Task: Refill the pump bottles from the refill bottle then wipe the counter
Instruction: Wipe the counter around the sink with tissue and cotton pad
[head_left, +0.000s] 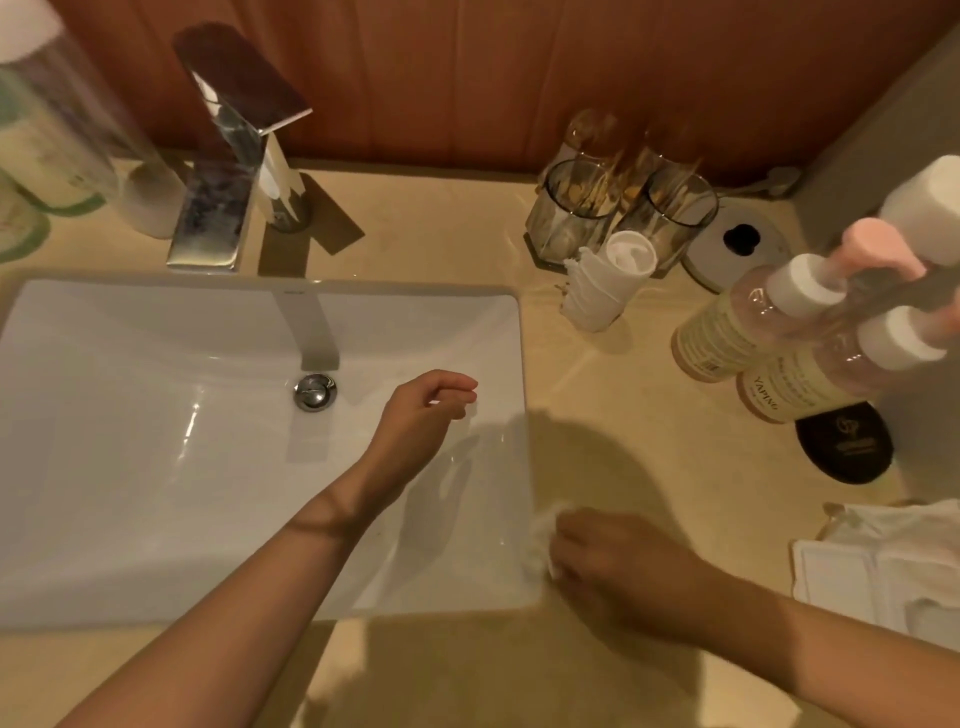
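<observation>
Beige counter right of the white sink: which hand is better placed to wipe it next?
Right. The right hand holds the crumpled white wipe on the beige stone counter beside the white sink; the left hand hovers over its basin, holding nothing.

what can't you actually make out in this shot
All in the head view:
- wipe: mostly covered by the right hand gripping it, so its extent and material are unclear.
- pump bottles: small label print is blurred, and the heads are partly cut off by the right edge.
- bottles at top left: blurred and cut by the frame edge, labels unreadable.
- white tray: cut off by the right edge.
</observation>
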